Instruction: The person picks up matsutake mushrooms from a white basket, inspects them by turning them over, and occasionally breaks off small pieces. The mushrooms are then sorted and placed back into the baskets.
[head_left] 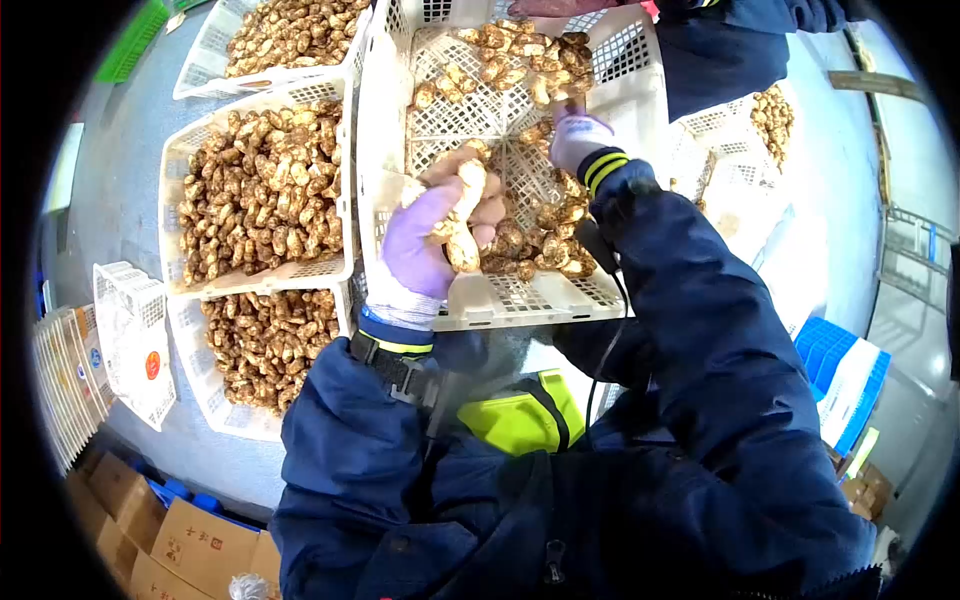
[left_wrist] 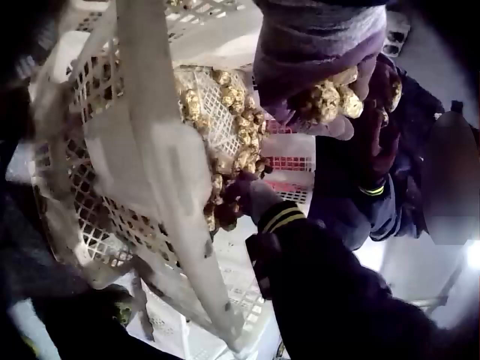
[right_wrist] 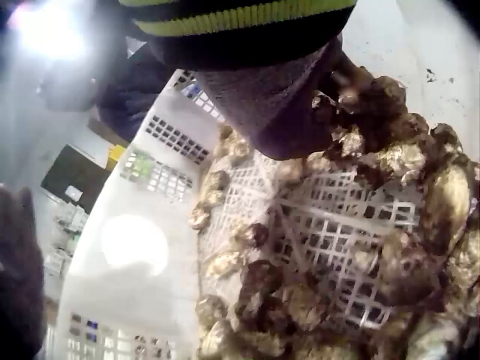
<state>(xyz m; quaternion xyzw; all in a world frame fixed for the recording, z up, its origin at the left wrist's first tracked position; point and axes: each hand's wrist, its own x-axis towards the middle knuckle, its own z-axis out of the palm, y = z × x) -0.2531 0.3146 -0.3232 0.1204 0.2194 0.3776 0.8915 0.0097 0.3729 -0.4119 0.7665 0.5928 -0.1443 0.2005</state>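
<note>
My left hand point(head_left: 425, 235), in a purple glove, grips several knobbly pale-and-brown tubers point(head_left: 463, 205) above the near left part of a white plastic crate point(head_left: 385, 110). Those held tubers point(left_wrist: 330, 101) also show beneath the fingers in the left wrist view. Gloved too, my right hand point(head_left: 583, 140) reaches down at the right side of the same crate, next to loose tubers point(head_left: 555, 75). Its fingers are mostly hidden, and I cannot tell whether they pinch a tuber. More tubers point(right_wrist: 405, 270) lie on the crate's lattice floor.
Crates heaped with brown tubers point(head_left: 265, 190) stand along the left. Another person's dark sleeve point(head_left: 720, 60) is at the far right of the crate. Behind it sits another white crate point(head_left: 715, 150). Cardboard boxes point(head_left: 200, 545) are at lower left, a blue crate point(head_left: 840, 380) at right.
</note>
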